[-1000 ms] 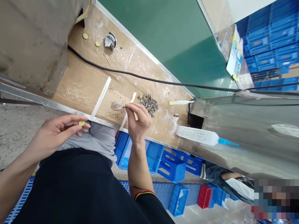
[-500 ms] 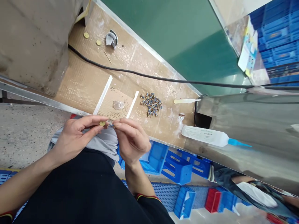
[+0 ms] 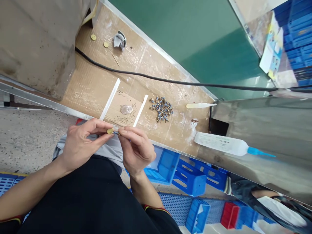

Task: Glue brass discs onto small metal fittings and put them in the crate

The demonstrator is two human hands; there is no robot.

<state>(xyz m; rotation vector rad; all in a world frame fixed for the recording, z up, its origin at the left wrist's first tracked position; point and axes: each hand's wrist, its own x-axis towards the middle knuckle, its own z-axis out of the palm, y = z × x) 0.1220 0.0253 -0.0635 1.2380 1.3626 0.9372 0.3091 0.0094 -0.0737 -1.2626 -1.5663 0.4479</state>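
Observation:
Between the thumb and fingers of my left hand (image 3: 85, 143) is a small round yellow disc (image 3: 110, 131). My right hand (image 3: 137, 146) pinches a tiny blue-and-metal part (image 3: 116, 133) against the disc's right side; the fingertips hide most of it. Both hands are held just in front of the bench edge. Beyond them, a small clear plastic cup (image 3: 126, 109) sits on a cardboard patch (image 3: 119, 118) strewn with tiny dark bits. Right of the patch lies a pile of small blue-and-brass parts (image 3: 162, 109).
A black cable (image 3: 156, 79) crosses the bench. A white bottle with a blue nozzle (image 3: 221, 143) lies at the right, near a pale brush-like stick (image 3: 200, 105). Two more yellow discs (image 3: 106, 44) lie at the back left. Blue crates (image 3: 165, 165) stand below the edge.
The disc now shows more clearly between my fingers, tilted flatter, with the small part against its side. The whole view has shifted slightly, so the bench things appear further right.

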